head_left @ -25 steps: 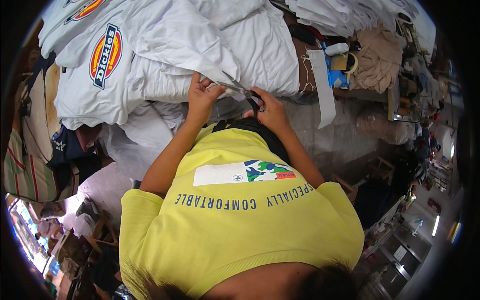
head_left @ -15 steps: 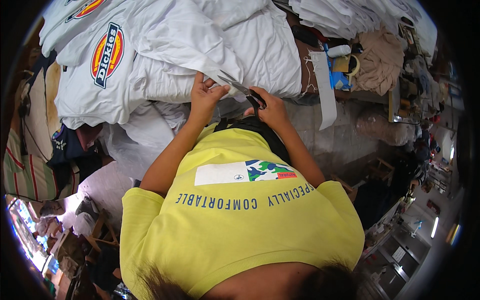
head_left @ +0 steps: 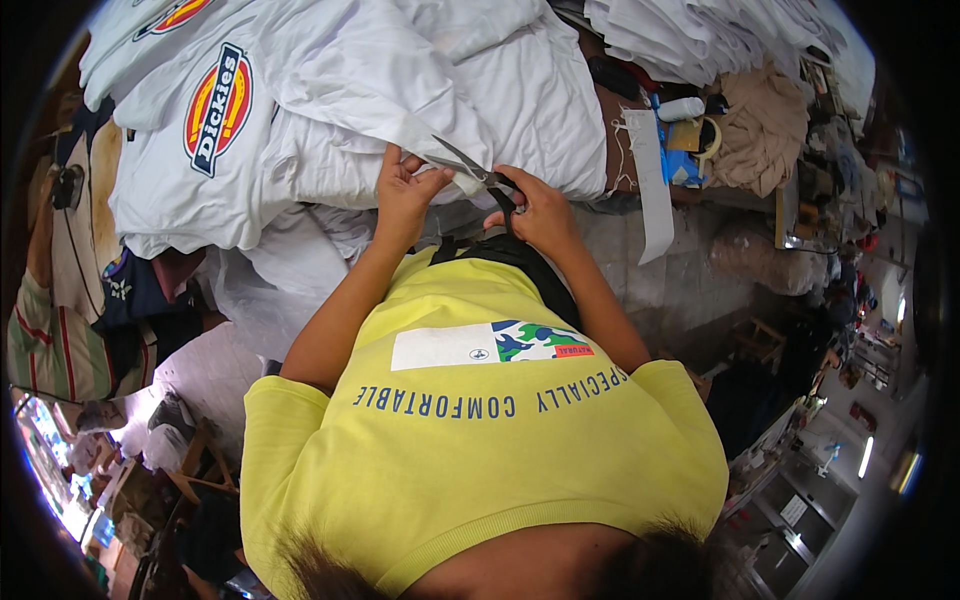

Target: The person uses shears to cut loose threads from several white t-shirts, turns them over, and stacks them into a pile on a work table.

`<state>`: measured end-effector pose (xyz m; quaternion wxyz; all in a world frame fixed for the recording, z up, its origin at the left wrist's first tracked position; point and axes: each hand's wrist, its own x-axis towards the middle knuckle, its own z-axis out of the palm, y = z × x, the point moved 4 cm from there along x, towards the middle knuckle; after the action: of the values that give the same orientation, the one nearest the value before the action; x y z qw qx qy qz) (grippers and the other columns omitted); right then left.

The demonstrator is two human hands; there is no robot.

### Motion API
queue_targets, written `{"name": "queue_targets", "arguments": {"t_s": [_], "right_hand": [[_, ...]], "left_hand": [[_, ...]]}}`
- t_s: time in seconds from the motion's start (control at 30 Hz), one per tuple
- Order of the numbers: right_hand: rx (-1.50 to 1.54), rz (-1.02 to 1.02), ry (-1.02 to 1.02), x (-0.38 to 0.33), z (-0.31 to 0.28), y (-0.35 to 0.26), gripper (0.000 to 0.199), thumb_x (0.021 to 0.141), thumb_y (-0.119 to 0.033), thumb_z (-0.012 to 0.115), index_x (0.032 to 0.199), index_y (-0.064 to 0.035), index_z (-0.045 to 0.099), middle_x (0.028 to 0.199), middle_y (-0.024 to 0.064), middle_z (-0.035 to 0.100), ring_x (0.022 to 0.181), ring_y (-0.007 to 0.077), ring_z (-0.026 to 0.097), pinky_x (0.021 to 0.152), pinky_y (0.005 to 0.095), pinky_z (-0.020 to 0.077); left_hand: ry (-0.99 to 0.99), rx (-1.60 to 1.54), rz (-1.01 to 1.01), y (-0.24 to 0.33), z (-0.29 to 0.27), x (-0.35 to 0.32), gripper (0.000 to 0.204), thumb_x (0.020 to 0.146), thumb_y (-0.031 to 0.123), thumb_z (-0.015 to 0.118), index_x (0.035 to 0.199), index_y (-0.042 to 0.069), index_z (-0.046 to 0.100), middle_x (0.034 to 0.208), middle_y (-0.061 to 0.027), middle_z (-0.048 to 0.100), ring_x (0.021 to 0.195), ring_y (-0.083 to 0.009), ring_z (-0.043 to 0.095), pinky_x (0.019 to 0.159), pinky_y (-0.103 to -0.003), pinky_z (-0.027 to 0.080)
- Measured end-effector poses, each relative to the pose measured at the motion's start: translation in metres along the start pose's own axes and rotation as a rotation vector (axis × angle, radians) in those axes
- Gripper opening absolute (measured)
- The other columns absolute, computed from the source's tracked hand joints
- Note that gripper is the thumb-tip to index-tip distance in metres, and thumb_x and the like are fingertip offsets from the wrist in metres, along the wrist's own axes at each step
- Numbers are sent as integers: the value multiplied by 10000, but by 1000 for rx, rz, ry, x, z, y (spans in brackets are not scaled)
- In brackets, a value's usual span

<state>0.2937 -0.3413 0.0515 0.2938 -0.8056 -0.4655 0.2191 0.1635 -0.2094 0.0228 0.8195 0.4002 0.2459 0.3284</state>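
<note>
White T-shirts (head_left: 540, 110) lie in a heap on the table before me, one bearing a big red, yellow and dark-blue print (head_left: 218, 110). At the near edge, my left hand (head_left: 405, 195) is closed, pinching a fold of white T-shirt (head_left: 410, 130) between fingers and thumb. My right hand (head_left: 540, 212) grips black-handled scissors (head_left: 462, 160), fingers around the handles. Their parted blades point left, at the T-shirt's edge just beside my left fingertips. Whether cloth sits between the blades I cannot tell.
To the right are a white strip (head_left: 652, 190), a tape roll (head_left: 710, 137), a white spool (head_left: 680, 108) and a crumpled beige cloth (head_left: 760, 130). White garments (head_left: 680, 35) are stacked behind. At far left, a person's arm (head_left: 40, 235) reaches to a dark corded tool (head_left: 67, 187).
The scissors have shifted slightly left and tilted, their tips nearer my left fingers. My left hand stays about in place. At far left, the other person's arm and the dark tool have come into sight.
</note>
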Motion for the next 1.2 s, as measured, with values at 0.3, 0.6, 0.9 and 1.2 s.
{"name": "queue_targets", "arguments": {"t_s": [0.3,0.6,0.9,1.2], "right_hand": [[92,-20,27,-6,5,11,615,557,-230,801,1107,-99,557,845,104,625,640,225,578,600,315,464],[-5,-9,-8,12,4,-10,626,558,-252,805,1117,-118,558,828,115,628,645,233,592,592,330,465],[-29,-59,-6,20,1,-22,594,563,-227,795,1096,-101,565,839,111,636,689,250,620,593,329,472],[26,-84,3,23,10,-12,571,579,-238,787,1087,-103,563,807,122,632,660,273,615,575,332,468]], "left_hand": [[48,-11,47,7,-8,8,574,733,-83,613,1228,12,338,1025,-136,577,891,-162,599,771,-250,492],[43,-21,44,12,-9,8,575,738,-88,605,1236,15,336,1028,-137,576,867,-158,606,765,-253,492],[62,-14,93,19,-17,12,642,741,-75,615,1288,36,299,1053,-145,570,900,-158,593,798,-261,476],[105,-50,106,26,-19,14,660,738,-79,615,1297,37,284,1046,-149,568,895,-157,591,791,-262,483]]}}
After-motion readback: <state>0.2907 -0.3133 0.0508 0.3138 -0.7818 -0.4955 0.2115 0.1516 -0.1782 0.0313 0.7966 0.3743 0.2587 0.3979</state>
